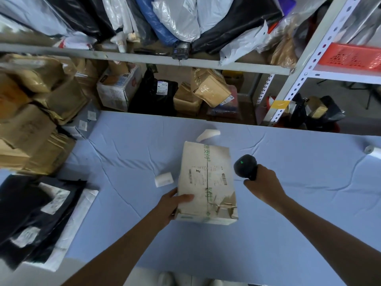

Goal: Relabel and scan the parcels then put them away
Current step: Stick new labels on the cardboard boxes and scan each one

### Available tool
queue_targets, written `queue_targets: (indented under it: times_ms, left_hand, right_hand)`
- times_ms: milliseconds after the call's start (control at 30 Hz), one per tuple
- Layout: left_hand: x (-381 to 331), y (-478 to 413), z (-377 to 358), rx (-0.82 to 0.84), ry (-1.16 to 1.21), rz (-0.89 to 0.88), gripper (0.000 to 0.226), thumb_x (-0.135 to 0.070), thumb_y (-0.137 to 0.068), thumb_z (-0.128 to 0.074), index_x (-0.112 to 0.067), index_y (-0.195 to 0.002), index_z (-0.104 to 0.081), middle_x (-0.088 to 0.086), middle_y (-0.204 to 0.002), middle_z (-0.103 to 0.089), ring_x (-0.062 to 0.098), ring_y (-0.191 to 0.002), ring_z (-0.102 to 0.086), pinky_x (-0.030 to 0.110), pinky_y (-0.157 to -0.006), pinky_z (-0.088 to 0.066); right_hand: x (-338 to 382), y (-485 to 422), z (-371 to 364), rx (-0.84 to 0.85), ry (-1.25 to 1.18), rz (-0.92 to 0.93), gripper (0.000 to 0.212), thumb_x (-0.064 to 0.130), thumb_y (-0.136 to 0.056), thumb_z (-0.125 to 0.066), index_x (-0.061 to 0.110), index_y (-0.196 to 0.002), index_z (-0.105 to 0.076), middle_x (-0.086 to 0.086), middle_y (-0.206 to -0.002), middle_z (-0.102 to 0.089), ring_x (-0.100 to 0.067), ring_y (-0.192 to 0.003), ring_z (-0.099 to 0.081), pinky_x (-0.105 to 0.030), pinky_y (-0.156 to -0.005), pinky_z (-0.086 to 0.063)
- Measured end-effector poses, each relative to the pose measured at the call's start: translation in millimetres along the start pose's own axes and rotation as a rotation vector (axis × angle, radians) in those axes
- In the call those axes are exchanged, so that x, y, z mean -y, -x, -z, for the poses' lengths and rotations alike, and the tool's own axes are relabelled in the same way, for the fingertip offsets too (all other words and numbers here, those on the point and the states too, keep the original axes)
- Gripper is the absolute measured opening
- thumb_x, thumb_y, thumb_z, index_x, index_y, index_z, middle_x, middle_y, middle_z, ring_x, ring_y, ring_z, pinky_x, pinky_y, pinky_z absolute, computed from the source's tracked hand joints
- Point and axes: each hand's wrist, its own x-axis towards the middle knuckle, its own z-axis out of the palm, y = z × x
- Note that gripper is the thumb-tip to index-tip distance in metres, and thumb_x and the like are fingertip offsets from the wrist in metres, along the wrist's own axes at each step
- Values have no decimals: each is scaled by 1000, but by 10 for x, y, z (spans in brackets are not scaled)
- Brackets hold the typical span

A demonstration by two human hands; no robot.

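Scan step: parcel [206, 178] laid flat on blue surface [123, 162], near-left corner grasped by left grip [172, 204], thumb on top; scanner [245, 166] clasped in right grip [262, 185], just beside parcel. To be aimed squarely at barcode [224, 180], parcel held steady

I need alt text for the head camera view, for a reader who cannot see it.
A person's left hand holds the near left edge of a worn white box on a blue-covered table, while the right hand grips a black scanner beside it. Parcels are piled at the left and on metal shelves behind.
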Motion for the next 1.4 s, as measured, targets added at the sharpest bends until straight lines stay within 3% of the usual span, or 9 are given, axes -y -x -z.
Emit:
queue_targets:
  times_ms: [200, 300, 500, 600, 733, 867, 1067, 1267, 1400]
  left_hand:
    - [117, -177, -72, -75, -161, -37, 71, -38, -55, -85, -25, -120, -59, 1, -117, -67, 23, -105, -63, 22, -54, -47]
    - [160, -278, -37, -157, -311, -98, 86, -58, -43, -79, -30, -122, -59, 4, -125, -60, 21, -109, -61, 34, -83, -56]
    - [57, -287, 103, -163, -626, -123, 30, -28, -86, -68, -19, -115, -63, -2, -104, -66, 12, -91, -60, 14, -71, -51]
    - [-67, -313, 285, -445, -673, -209, 13, -30, -85, -66, -18, -84, -65, 4, -84, -67, 19, -80, -64, 35, -79, -54]
    - [-229, -494, 384, -870, -884, -324, 61, -38, -73, -77, -5, -115, -47, 14, -114, -49, 31, -111, -46, 38, -89, -40]
    - [-305, -774, 311, -814, -920, -125, 98, -60, -70, -71, 4, -131, -29, 19, -127, -38, 36, -123, -35, 38, -97, -34]
    - [-275, -897, 344, -767, -707, -142, 72, -34, -76, -75, 3, -126, -40, 22, -127, -39, 40, -115, -45, 41, -98, -39]
    - [-437, -365, 139, -609, -599, -694, 61, -22, -68, -84, -10, -120, -54, 3, -112, -47, 20, -98, -56, 32, -83, -52]
    - [-595, 31, -179, -435, -579, -980, 59, -27, -66, -83, -18, -116, -54, -7, -109, -48, 1, -101, -52, 18, -84, -49]
  right_hand:
    - [-343, -165, -276, 49, -73, -159, 34, 12, -76, -68, 2, -100, -45, -11, -86, -56, -21, -69, -54, -25, -46, -34]
    - [-401, -266, -395, 68, -106, -189, 43, 13, -77, -70, -3, -108, -44, -16, -96, -58, -20, -69, -54, -25, -48, -35]
    - [-470, -347, -782, 85, -57, -202, 51, 16, -76, -75, -8, -110, -46, -23, -105, -56, -35, -95, -56, -30, -70, -37]
    - [-503, -343, -941, 70, -38, -210, 56, 21, -74, -79, -7, -110, -47, -23, -108, -56, -38, -100, -56, -34, -75, -42]
    - [-531, -328, -1032, 31, -23, -212, 57, 22, -71, -82, -4, -109, -48, -21, -104, -59, -38, -97, -58, -39, -78, -47]
    - [-544, -366, -1019, 20, -15, -238, 58, 26, -67, -84, 1, -103, -48, -17, -100, -62, -36, -95, -60, -34, -70, -44]
    - [-564, -329, -1003, 58, -56, -264, 63, 25, -65, -84, 1, -107, -44, -19, -109, -58, -39, -104, -55, -39, -80, -46]
    - [10, -57, -577, -257, -156, 2, 61, 19, -75, -73, 3, -126, -43, -13, -120, -45, -30, -114, -37, -34, -93, -34]
    - [719, 38, -205, 40, -595, 81, 13, 18, -89, -62, 10, -99, -60, -5, -87, -65, -20, -78, -62, -21, -64, -46]
